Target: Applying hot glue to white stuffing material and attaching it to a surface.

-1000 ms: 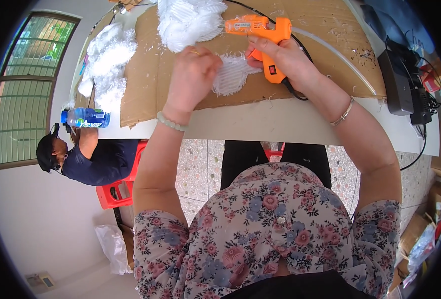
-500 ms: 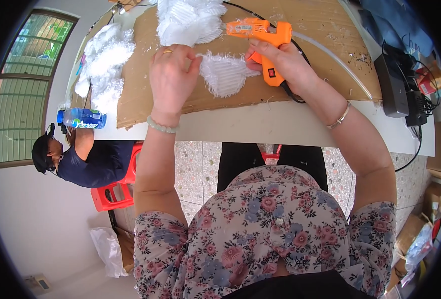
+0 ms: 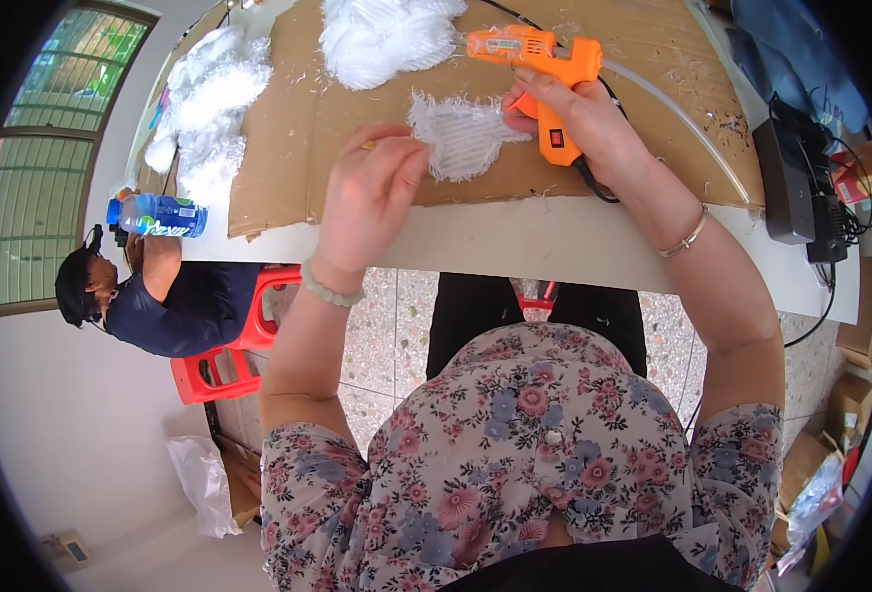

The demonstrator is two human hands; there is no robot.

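My right hand (image 3: 586,118) is wrapped around the handle of an orange hot glue gun (image 3: 551,65), whose nozzle points left. Its thumb and finger reach the right corner of a small white ribbed fabric piece (image 3: 464,140) with frayed edges, over the cardboard. At the fabric's left edge is my left hand (image 3: 375,197), fingers pinched together. Whether it grips the fabric or a thread there, I cannot make out. A white heap of similar fabric pieces (image 3: 382,41) lies beyond, left of the nozzle.
Loose white fluffy material (image 3: 209,104) spreads over the left of the cardboard sheet (image 3: 288,148). A blue-labelled bottle (image 3: 163,215) is near another person (image 3: 184,311) at left. A clear glue stick (image 3: 688,123) trails from the gun. Black power boxes (image 3: 786,187) with cables stand at right.
My left hand has come nearer to me along the fabric's left edge, its fingers still pinched. The glue gun and fabric appear slightly further right, as the whole view has shifted a little.
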